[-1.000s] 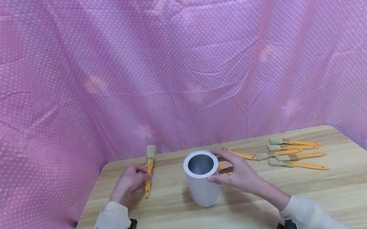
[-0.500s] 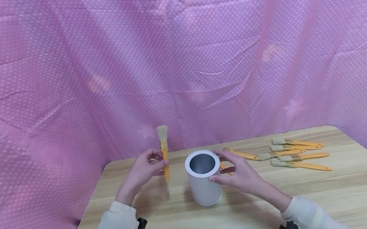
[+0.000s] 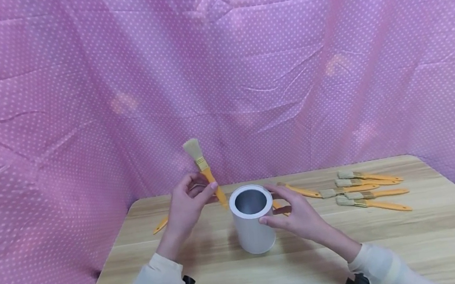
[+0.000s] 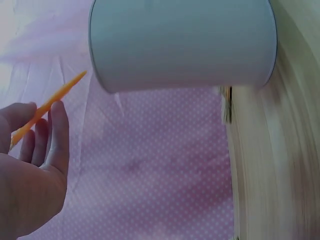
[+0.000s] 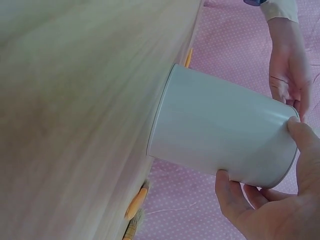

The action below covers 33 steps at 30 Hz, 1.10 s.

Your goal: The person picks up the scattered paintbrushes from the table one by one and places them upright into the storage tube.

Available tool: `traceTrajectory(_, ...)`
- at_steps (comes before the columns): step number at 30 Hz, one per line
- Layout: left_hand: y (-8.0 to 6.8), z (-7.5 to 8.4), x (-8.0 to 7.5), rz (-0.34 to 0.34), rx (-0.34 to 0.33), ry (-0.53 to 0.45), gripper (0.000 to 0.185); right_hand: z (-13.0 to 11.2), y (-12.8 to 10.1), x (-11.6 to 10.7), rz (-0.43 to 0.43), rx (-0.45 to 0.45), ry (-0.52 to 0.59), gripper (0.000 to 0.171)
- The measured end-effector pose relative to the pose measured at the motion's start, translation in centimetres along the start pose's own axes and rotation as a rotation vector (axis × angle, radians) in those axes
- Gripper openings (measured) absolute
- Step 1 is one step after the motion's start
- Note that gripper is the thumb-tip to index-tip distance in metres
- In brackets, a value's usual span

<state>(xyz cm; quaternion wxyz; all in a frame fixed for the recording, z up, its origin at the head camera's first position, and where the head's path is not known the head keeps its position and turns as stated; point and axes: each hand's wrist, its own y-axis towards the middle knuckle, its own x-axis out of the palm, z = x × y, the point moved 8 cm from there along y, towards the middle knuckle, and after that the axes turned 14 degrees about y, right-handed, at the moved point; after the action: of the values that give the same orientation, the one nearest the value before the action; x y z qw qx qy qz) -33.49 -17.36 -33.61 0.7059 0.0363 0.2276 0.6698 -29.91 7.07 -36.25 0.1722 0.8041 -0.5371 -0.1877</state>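
Paintbrush (image 3: 204, 169) with an orange handle sits pinched in the left hand (image 3: 187, 206), bristles up and handle tip angled down toward the rim of the white metal can (image 3: 253, 220), just left of its open mouth, while the right hand (image 3: 298, 214) curls thumb and fingers around the can's right side near the top. If the slanted handle strikes the rim rather than clearing it, the brush could glance off and fall to the wooden table (image 3: 416, 232) left of the can. The light, empty can stands upright but could tip toward the loose brushes (image 3: 365, 189) lying well to its right should the right hand's hold slacken.
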Motion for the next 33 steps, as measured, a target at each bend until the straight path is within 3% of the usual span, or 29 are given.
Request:
traceTrajectory(9,-0.5,0.6,1.6,-0.011,0.064,0.01,0.036,0.5,0.3,0.0,0.002,0.02,0.0,0.074)
traceTrajectory(17,-0.4,0.8,2.7,-0.024,0.118,0.182,0.03,0.6,0.5,0.1,0.005,0.036,-0.013,0.074)
traceTrajectory(27,-0.2,0.2,3.6,-0.013,0.161,0.306,0.028,0.0,0.5,0.1,0.003,0.017,-0.008,0.074)
traceTrajectory(33,-0.3,-0.3,3.5,-0.011,0.135,0.297,0.041,0.5,0.4,0.1,0.012,0.04,-0.017,0.068)
